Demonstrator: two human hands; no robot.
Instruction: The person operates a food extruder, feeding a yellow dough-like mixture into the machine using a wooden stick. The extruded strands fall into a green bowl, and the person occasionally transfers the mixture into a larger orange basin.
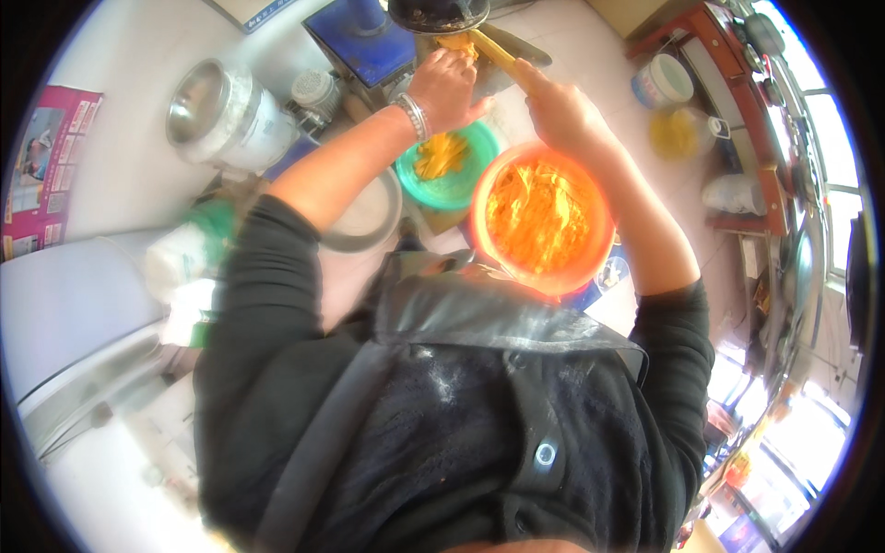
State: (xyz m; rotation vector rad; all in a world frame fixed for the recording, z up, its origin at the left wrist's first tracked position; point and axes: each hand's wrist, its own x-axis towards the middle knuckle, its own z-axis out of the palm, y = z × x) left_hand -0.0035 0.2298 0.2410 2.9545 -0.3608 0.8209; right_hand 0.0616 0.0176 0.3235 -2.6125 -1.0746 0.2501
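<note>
1. I'm closing the right hand (562,111) around a yellowish stick (498,52), its grip clamped, with the far end reaching up to a dark machine part (439,14).
2. I'm placing the left hand (449,89) beside the yellow material (458,42) just under that part; whether its grip is together or apart, I cannot tell.
3. More of the yellow stuff is sitting in two vessels: a modest heap (441,155) in the green bowl (477,177) and a far larger mass (536,221) in the orange basin (604,201).
4. I'm judging the work to be midway, with material at the machine and in both vessels; which vessel is holding finished pieces, I'm not able to say, so what is left stays uncertain.
5. The top edge is cutting off the machine, the left fingertips are blurring into the material, and glare is washing out the basin's contents.
</note>
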